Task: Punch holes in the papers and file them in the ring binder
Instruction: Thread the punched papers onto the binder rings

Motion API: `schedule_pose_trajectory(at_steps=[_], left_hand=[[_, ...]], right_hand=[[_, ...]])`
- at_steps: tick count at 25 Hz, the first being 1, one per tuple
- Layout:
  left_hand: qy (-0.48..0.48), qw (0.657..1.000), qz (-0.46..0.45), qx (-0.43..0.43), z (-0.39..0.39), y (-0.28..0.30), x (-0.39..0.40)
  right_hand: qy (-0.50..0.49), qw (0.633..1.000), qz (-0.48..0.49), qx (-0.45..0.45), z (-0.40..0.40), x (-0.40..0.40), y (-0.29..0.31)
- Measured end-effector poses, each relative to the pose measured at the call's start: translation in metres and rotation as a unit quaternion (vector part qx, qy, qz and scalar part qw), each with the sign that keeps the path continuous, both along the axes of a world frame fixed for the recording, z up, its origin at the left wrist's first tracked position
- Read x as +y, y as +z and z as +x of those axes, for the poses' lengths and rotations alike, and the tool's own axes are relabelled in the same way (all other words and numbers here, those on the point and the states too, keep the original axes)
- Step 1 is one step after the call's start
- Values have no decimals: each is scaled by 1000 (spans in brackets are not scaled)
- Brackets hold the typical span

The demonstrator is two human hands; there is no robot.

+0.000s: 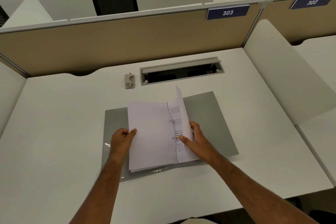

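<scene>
The papers (151, 132) are likely proving light, thin and floppy, prone to tearing at the punched holes, so gripping them at the side edges near the rings looks safest. The left hand (121, 137) is pinching the white stack's left edge with fingers closed, while the right hand (195, 137) is holding a printed sheet (179, 125), thumb pressing near the lower ring (175, 138). They are lying on the open grey binder (209, 120) on the desk (54, 132), the hole punch (129, 81) sitting well behind.

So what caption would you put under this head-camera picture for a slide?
Left hand and right hand settle punched papers onto the open grey ring binder, hole punch set aside behind.
</scene>
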State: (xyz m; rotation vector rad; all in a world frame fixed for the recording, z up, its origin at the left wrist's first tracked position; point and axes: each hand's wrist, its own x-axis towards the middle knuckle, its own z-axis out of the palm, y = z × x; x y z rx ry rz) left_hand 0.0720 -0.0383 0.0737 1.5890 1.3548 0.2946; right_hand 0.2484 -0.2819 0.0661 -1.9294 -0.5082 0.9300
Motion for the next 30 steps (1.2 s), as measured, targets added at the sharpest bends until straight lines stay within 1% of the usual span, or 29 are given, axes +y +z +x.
schedule_pose_trajectory(at_steps=[3, 5, 6, 7, 9, 11, 12, 14, 16, 18, 23, 27, 30], left_hand=[[43, 998, -2, 34, -2, -8, -5], [46, 996, 54, 48, 0, -11, -13], [29, 996, 81, 29, 3, -12, -19], [2, 996, 89, -4, 8, -11, -26], [-82, 993, 62, -65, 21, -3, -42], [-167, 983, 35, -73, 37, 7, -59], [-194, 978, 14, -71, 46, 12, -67], [-216, 973, -50, -71, 64, 22, -83], [-209, 967, -122, -82, 81, 29, -93], [-203, 961, -168, -86, 93, 33, -99], [-166, 964, -193, -78, 101, 27, -103], [-114, 956, -259, -79, 96, 20, -101], [-92, 952, -280, -78, 94, 15, -97]], right_hand=[[2, 1000, -2, 0, -1, 1, 4], [1, 1000, -1, 2, -1, 1, 4], [0, 1000, -3, 0, -1, 0, 4], [1, 1000, -4, -1, -1, 0, 4], [2, 1000, -2, -4, -1, 0, 4], [7, 1000, -5, -9, -1, 0, 4], [11, 1000, -8, -13, -1, 1, 5], [19, 999, -15, -23, -2, 2, 7], [25, 999, -18, -36, -3, 3, 7], [28, 998, -19, -47, -3, 3, 7], [35, 997, -30, -61, -4, 3, 4], [42, 996, -40, -69, -4, 5, 2], [47, 995, -44, -73, -5, 6, 1]])
